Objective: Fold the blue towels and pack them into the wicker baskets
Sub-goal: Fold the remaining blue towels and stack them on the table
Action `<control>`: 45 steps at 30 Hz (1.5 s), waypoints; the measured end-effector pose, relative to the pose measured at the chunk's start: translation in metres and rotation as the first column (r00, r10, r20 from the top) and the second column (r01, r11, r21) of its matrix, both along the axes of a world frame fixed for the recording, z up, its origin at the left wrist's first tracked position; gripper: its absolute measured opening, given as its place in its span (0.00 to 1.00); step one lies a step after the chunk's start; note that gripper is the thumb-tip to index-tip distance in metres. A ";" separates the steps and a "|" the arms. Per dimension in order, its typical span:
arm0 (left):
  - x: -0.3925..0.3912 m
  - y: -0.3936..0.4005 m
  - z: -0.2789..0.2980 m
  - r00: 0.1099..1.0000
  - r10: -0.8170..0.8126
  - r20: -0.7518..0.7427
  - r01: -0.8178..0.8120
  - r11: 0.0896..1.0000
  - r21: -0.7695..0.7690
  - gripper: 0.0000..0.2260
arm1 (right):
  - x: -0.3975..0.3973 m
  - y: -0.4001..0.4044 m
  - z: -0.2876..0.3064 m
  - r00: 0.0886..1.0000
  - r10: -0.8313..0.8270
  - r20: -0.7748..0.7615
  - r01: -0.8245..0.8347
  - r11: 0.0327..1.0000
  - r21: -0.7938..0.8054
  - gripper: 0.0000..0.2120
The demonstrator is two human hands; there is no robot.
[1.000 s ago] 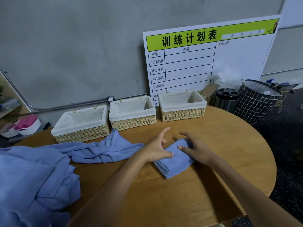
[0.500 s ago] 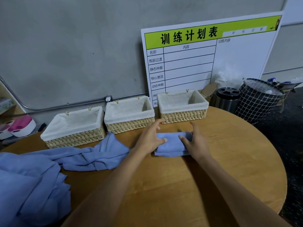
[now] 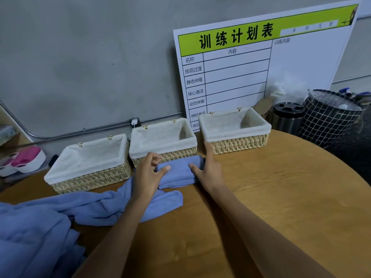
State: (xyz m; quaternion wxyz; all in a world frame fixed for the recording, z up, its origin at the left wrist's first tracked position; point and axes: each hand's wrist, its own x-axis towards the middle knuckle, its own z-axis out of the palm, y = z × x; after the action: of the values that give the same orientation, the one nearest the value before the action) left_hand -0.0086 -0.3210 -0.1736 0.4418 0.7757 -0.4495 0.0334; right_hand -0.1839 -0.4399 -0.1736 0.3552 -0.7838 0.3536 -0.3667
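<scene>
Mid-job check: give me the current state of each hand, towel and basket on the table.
Left hand: grips the folded towel's left end.
Right hand: grips its right end.
Folded blue towel: held between both hands, before the middle basket.
Three white-lined wicker baskets: empty.
Loose blue towels: unfolded, heaped at left.

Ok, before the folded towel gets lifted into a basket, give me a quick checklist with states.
1. Folded towel compact, no loose flaps: ok.
2. Left hand and right hand gripping opposite ends: ok.
3. Middle basket holds nothing: ok.
4. Right basket holds nothing: ok.
5. Unfolded towel free of the folded one: cannot tell, the left hand hides where they meet.
6. Towel already lifted off the table: cannot tell.
</scene>
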 end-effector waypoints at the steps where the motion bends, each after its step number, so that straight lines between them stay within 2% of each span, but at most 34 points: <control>1: 0.001 0.006 -0.003 1.000 0.025 -0.006 -0.025 1.000 -0.007 0.14 | 0.004 0.001 -0.001 1.000 -0.001 -0.004 0.000 1.000 -0.002 0.41; 7: -0.005 0.020 -0.002 0.959 -0.002 -0.284 -0.018 0.998 -0.068 0.16 | 0.015 0.000 -0.002 1.000 -0.020 -0.013 0.021 0.999 0.028 0.41; 13: -0.007 0.024 -0.004 0.942 -0.008 -0.335 -0.032 0.993 -0.113 0.20 | 0.013 0.002 -0.005 1.000 -0.028 0.008 0.028 0.999 0.024 0.38; 22: -0.001 0.019 -0.010 0.943 0.049 -0.329 -0.115 0.976 -0.185 0.17 | 0.012 0.002 -0.005 0.999 -0.013 0.031 0.014 0.999 -0.031 0.30; 45: 0.007 0.014 -0.020 0.971 0.101 -0.215 -0.125 0.987 -0.101 0.16 | 0.013 0.004 -0.006 0.999 0.038 0.022 -0.037 0.999 -0.033 0.25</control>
State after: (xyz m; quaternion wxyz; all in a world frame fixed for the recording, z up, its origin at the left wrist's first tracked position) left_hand -0.0021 -0.3072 -0.1934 0.5277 0.7728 -0.3527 0.0023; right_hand -0.1706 -0.4363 -0.1793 0.3534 -0.7918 0.3287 -0.3744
